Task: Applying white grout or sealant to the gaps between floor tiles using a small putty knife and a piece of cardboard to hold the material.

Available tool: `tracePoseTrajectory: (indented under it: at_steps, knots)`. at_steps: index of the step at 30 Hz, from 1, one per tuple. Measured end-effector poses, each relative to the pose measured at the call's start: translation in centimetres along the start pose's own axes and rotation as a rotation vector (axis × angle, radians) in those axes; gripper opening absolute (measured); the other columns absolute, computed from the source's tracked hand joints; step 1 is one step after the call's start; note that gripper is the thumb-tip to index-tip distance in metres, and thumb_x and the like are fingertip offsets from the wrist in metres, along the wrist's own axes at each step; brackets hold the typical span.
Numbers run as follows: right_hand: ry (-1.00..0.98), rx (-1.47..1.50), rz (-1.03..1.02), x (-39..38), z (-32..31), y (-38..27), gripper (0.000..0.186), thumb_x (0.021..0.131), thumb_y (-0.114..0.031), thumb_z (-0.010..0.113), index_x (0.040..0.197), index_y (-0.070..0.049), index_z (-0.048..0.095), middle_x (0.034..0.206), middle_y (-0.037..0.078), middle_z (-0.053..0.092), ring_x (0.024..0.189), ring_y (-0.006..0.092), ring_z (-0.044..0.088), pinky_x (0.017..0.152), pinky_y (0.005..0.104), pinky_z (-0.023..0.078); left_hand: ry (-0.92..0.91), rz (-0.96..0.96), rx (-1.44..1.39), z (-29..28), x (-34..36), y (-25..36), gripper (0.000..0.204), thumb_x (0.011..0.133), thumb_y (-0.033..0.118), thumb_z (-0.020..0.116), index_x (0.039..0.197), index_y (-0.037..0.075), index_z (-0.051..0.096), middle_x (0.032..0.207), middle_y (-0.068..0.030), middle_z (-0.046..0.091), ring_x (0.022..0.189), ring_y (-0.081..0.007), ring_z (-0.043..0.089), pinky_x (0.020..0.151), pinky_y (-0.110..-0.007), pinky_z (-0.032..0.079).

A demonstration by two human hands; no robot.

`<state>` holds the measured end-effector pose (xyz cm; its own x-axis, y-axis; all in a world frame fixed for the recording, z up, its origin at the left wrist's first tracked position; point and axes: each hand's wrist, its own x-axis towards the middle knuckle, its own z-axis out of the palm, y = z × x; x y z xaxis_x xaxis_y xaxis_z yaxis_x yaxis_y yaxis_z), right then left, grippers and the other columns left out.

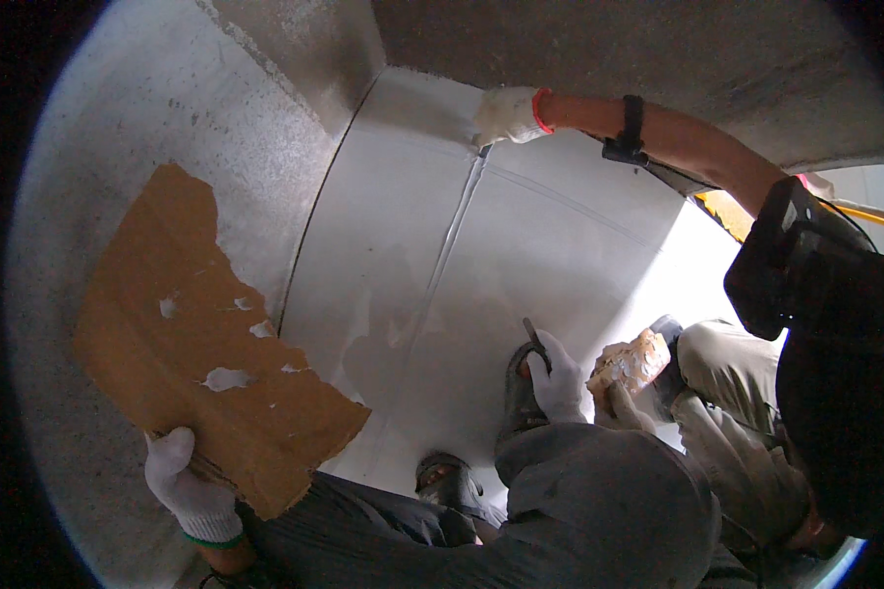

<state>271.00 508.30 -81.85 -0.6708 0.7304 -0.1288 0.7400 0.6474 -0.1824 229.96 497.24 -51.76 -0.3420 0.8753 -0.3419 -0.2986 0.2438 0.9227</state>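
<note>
Left hand (182, 476) is clamped on torn, white-smeared cardboard (196, 341) by the white panel's (393, 255) left edge, right hand (560, 381) closed round a slim dark tool (533, 335) nearer the right edge.

"Can you read any lettering here?"

"None. The brown cardboard sheet (187, 344) shows no legible word, number or mark."

"And the smaller coated piece (627, 365) on the right?"

"Nothing readable there either."

"The black band (632, 126) on the co-worker's forearm (692, 147)?"

"No label I can make out, and no sign legible elsewhere."
</note>
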Motion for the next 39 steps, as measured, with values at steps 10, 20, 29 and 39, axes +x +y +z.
tracePoseTrajectory:
  at_steps: [10, 20, 29, 39]
  knots:
    - [-0.099, -0.309, -0.362, 15.6, -11.7, 12.9, 0.025, 0.1, -0.022, 0.056, 0.122, -0.02, 0.069, 0.117, 0.007, 0.066, 0.113, 0.0329, 0.067, 0.096, 0.0448, 0.056, -0.067, -0.038, -0.008, 0.1, 0.7, -1.0, 0.076, 0.078, 0.025, 0.074, 0.146, 0.0, 0.049, 0.131, -0.0238, 0.065, 0.117, -0.0446, 0.066, 0.097, -0.059, 0.058]
    - [-0.021, -0.58, -0.755, 21.9, -8.3, 20.9, 0.021, 0.082, -0.016, 0.07, 0.103, -0.022, 0.071, 0.097, 0.0, 0.068, 0.093, 0.0266, 0.068, 0.089, 0.0412, 0.051, -0.05, -0.032, -0.022, -0.6, 0.1, 0.0, 0.072, 0.082, 0.027, 0.073, 0.144, 0.0, 0.051, 0.129, -0.0228, 0.066, 0.115, -0.0437, 0.067, 0.098, -0.059, 0.057]
    - [-0.187, -0.728, -0.589, 22.6, -9.6, 21.0, 0.011, 0.082, -0.017, 0.071, 0.093, -0.017, 0.073, 0.097, 0.002, 0.071, 0.095, 0.0279, 0.069, 0.089, 0.0409, 0.053, -0.028, -0.022, -0.026, -1.1, -0.3, 0.0, 0.07, 0.082, 0.024, 0.073, 0.143, -0.002, 0.051, 0.129, -0.0222, 0.066, 0.114, -0.0428, 0.067, 0.1, -0.057, 0.056]
    - [-0.209, -0.852, -0.515, 19.4, -11.5, 13.8, 0.025, 0.086, -0.027, 0.073, 0.105, -0.011, 0.077, 0.099, 0.009, 0.075, 0.103, 0.0326, 0.07, 0.094, 0.0423, 0.055, -0.07, 0.02, -0.015, -1.7, -0.5, 0.1, 0.072, 0.083, 0.025, 0.073, 0.147, 0.0, 0.048, 0.131, -0.0223, 0.065, 0.118, -0.0426, 0.066, 0.101, -0.056, 0.056]
